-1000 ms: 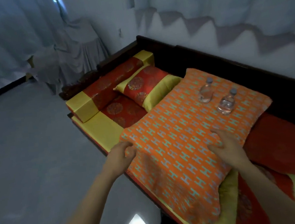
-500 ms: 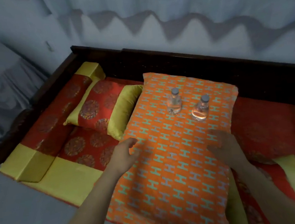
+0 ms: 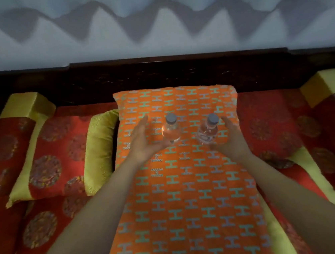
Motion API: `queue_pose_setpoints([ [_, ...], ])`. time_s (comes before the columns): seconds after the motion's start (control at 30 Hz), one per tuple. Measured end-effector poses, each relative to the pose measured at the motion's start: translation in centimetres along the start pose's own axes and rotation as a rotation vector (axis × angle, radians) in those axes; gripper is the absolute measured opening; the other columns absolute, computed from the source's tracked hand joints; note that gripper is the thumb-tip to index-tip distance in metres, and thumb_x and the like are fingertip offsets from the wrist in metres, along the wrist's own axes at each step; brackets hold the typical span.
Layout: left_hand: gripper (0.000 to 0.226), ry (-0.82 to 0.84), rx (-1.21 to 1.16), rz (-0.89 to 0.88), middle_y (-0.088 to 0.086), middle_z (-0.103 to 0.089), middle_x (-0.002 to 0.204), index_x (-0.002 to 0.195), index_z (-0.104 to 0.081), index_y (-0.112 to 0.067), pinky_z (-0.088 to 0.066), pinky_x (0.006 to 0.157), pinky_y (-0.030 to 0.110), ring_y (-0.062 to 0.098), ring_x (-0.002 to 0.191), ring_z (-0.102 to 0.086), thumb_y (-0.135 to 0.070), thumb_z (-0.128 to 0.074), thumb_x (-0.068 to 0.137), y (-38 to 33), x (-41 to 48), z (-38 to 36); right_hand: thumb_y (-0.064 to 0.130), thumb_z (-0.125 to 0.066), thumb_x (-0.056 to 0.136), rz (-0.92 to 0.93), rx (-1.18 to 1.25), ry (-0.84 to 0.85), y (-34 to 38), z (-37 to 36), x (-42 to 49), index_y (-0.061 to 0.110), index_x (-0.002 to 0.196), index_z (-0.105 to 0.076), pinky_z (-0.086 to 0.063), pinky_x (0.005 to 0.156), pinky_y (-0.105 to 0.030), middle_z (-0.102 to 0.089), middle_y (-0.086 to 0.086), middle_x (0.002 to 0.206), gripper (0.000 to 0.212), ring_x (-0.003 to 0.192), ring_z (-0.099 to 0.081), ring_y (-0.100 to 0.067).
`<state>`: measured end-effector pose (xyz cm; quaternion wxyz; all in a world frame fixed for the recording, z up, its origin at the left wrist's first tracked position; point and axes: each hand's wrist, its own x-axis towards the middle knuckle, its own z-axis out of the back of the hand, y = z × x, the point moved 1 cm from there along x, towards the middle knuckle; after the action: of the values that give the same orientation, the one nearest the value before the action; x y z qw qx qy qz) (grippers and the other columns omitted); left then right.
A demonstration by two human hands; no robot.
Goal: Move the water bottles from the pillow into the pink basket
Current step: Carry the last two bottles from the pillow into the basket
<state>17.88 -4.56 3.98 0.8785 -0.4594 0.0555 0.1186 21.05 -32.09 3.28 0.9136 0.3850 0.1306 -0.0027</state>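
Toward the orange pillow's (image 3: 191, 197) far edge the left water bottle (image 3: 171, 131) and right water bottle (image 3: 208, 131) stand upright, narrowly apart. A dark wooden backrest (image 3: 156, 76) walls that edge; a red-and-gold cushion (image 3: 61, 155) abuts the left edge.

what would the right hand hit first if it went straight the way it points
Most likely the right bottle, just ahead of the right hand on the pillow; depth is unclear.
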Motion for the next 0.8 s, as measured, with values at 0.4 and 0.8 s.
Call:
queue_pose_setpoints([
  [0.4, 0.129, 0.375, -0.218, -0.058, -0.007, -0.029, 0.154, 0.149, -0.01, -0.04, -0.034, 0.111, 0.037, 0.017, 0.139, -0.034, -0.034, -0.093, 0.049, 2.5, 7.3, -4.2, 0.016, -0.088, 0.061, -0.112, 0.168, -0.083, -1.3, -4.7, 5.3, 0.026, 0.141, -0.031, -0.045, 0.072, -0.011, -0.06, 0.012, 0.107, 0.099, 0.096, -0.059, -0.01],
  [0.8, 0.061, 0.197, -0.219, -0.02, -0.015, -0.065, 0.104, 0.118, -0.054, -0.026, -0.046, 0.085, 0.024, 0.001, 0.094, -0.062, -0.03, -0.085, 0.066, 1.9, 6.0, -3.9, 0.034, -0.084, 0.06, -0.04, 0.284, -0.273, -0.9, -3.3, 0.7, 0.039, 0.11, -0.049, -0.05, 0.07, -0.021, -0.066, 0.016, 0.099, 0.061, 0.086, -0.065, 0.002],
])
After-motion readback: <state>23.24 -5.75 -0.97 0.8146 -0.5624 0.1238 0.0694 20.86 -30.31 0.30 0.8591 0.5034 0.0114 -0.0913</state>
